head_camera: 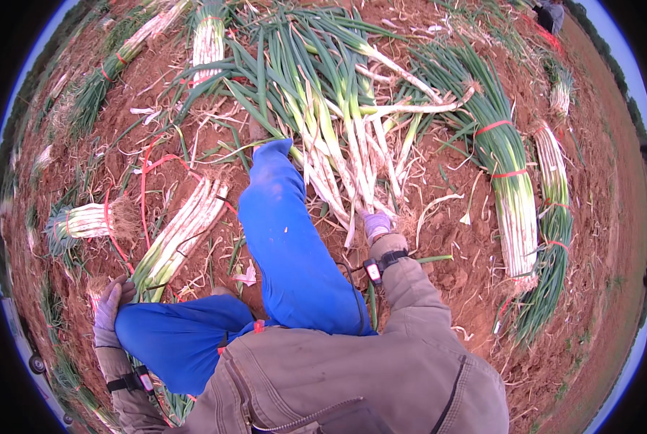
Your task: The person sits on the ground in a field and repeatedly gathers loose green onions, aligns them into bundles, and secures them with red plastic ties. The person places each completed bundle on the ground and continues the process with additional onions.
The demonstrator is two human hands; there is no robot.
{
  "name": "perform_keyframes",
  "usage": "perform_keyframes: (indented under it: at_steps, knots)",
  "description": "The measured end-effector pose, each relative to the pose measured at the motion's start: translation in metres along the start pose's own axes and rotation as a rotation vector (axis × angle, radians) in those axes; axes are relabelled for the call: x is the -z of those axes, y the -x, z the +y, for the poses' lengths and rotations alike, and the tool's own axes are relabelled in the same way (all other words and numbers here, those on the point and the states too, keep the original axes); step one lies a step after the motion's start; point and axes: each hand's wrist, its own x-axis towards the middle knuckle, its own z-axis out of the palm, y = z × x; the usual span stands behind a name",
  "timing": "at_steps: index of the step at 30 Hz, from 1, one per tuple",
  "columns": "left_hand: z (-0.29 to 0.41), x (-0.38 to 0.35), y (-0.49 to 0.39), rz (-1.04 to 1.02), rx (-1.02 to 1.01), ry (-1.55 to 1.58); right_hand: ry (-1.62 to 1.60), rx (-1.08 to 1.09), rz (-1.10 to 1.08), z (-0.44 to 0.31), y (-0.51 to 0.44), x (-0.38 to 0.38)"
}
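Before me a loose pile of long green onions (350,130) lies on reddish soil, white stalks towards me. My right hand (377,223), in a light glove, reaches to the root end of the pile; its fingers are partly hidden by the stalks and seem closed around some. My left hand (112,306), gloved too, rests beside my bent left knee, at the green part of a partial bunch of green onions (185,233). Whether its fingers hold anything is unclear. Red tape (144,179) loops on the soil beside that bunch.
Tied bunches of green onions lie to the right (510,200), at the far left (87,219) and ahead (208,46). My leg in blue trousers (285,228) stretches between the pile and the partial bunch. Another person (551,15) is at the far upper right. A vehicle (30,358) stands lower left.
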Motion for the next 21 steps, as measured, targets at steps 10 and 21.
perform_keyframes:
  at_steps: [10,21]
  knots:
    - [-0.042,0.028,0.005,0.031,-0.029,0.142,-0.624,0.284,-0.353,-0.053,0.102,0.131]
    - [-0.004,0.006,-0.007,0.060,-0.126,-0.014,-1.353,-0.055,-0.946,-0.102,0.179,0.152]
